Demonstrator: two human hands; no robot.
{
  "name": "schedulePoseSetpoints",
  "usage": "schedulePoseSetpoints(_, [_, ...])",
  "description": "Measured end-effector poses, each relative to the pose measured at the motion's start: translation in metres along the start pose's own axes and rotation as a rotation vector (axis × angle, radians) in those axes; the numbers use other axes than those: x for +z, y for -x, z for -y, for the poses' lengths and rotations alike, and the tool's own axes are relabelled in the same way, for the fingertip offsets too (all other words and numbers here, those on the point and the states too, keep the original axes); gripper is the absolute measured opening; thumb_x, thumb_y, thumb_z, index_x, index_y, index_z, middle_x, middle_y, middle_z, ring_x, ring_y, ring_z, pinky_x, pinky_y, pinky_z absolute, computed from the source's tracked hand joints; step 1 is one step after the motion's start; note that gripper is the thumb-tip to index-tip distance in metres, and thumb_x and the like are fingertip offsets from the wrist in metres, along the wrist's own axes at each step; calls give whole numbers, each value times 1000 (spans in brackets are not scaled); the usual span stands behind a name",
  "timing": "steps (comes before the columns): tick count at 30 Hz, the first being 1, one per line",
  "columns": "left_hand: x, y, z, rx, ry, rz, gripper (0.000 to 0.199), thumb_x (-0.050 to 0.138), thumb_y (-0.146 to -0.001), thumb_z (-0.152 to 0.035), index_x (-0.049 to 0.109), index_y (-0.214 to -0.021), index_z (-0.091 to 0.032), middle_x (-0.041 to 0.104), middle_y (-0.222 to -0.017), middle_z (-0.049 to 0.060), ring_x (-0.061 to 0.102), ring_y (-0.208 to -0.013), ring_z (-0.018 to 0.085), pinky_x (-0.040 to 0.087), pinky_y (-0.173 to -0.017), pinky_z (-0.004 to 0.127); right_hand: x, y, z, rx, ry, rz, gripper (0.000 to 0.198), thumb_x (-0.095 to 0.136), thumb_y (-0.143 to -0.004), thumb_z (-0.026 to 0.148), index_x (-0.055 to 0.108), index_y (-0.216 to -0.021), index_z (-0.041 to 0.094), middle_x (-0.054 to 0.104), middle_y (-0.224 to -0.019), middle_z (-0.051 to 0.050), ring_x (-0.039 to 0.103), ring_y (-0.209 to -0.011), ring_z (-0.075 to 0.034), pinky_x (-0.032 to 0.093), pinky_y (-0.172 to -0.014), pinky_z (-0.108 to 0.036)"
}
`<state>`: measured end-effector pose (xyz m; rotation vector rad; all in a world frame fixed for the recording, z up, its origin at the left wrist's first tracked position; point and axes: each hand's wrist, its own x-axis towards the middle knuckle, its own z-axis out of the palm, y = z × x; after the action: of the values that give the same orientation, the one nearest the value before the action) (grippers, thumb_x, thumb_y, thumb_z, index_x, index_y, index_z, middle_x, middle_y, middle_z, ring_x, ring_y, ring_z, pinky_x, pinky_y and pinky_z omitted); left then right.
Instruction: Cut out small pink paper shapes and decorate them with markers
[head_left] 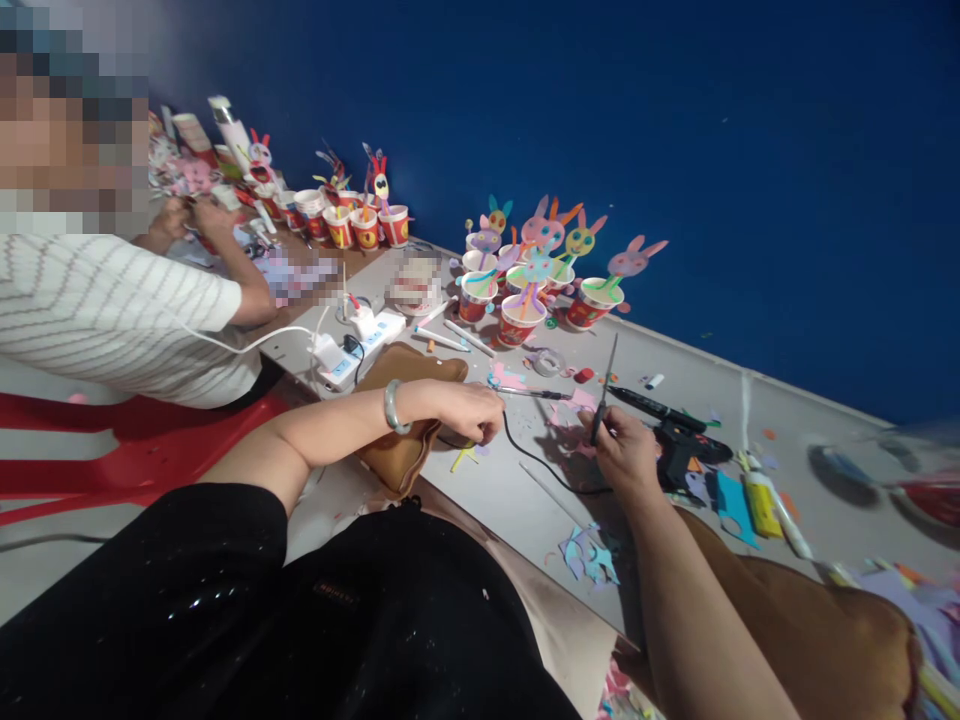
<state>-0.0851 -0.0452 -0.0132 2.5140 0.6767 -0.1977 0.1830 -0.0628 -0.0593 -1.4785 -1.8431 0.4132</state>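
Observation:
My right hand (628, 455) is closed around a pair of scissors (607, 385) by its dark handles, the blades pointing up and away from me. My left hand (471, 410) has its fingers curled downward over the table, close to a yellow paper strip (459, 460). Whatever its fingertips may pinch is hidden. A tan cushion (397, 460) lies under my left wrist. Between the hands are a pen (532, 392), pink paper scraps (510, 375) and a black cord. Just right of the scissors lie a black marker (656, 408) and a black glue gun (679, 455).
Paper cups (521, 325) with colourful paper rabbits stand along the blue wall. A white power strip (364, 350) is at left. Blue paper scraps (589, 555) lie near the front edge. Another person (112, 310) works at the left beside a red chair (165, 450).

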Motion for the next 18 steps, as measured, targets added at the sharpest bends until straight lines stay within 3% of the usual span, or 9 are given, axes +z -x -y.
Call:
schedulePoseSetpoints(2, [-9, 4, 6, -25, 13, -24, 18, 60, -78, -18, 76, -87, -22, 70, -92, 4, 58, -83, 15, 41, -79, 28, -1, 0, -1, 1, 0, -10, 51, 55, -79, 63, 42, -51, 23, 40, -46, 4, 38, -50, -13, 30, -52, -27])
schedulePoseSetpoints(6, [-35, 9, 15, -167, -32, -232, 24, 54, -79, -15, 73, -94, -15, 70, -94, 7, 58, -80, 14, 40, -73, 27, -2, 2, -2, 56, -48, -46, 48, 63, -76, 58, 46, -50, 22, 43, -47, 3, 41, -52, -13, 31, -54, -28])
schedulePoseSetpoints(8, [-49, 8, 14, -246, -50, -273, 25, 54, -79, -16, 73, -96, -15, 70, -94, 8, 58, -81, 15, 39, -73, 29, -3, 2, -2, 110, -93, -83, 44, 65, -75, 55, 50, -51, 21, 47, -49, 3, 44, -54, -14, 33, -56, -28])
schedulePoseSetpoints(11, [-66, -1, 7, -371, -97, -301, 28, 52, -77, -10, 72, -96, -12, 69, -93, 10, 58, -83, 18, 38, -74, 32, -5, 1, -2, 206, -303, -243, 39, 68, -74, 51, 55, -55, 19, 52, -53, 1, 47, -55, -14, 37, -56, -28])
schedulePoseSetpoints(14, [-80, -16, 2, -420, -187, -328, 32, 48, -77, -4, 70, -100, -7, 66, -91, 14, 57, -83, 20, 37, -73, 34, -10, -4, -2, 257, -524, -458, 46, 64, -77, 57, 51, -55, 19, 53, -55, 0, 48, -54, -13, 39, -55, -29])
schedulePoseSetpoints(18, [-84, -42, 7, -433, -217, -340, 35, 49, -74, 1, 69, -102, -4, 64, -90, 15, 58, -83, 21, 39, -72, 34, -22, -9, -3, 294, -586, -619, 57, 49, -82, 72, 43, -57, 21, 48, -54, 2, 48, -52, -12, 39, -52, -29])
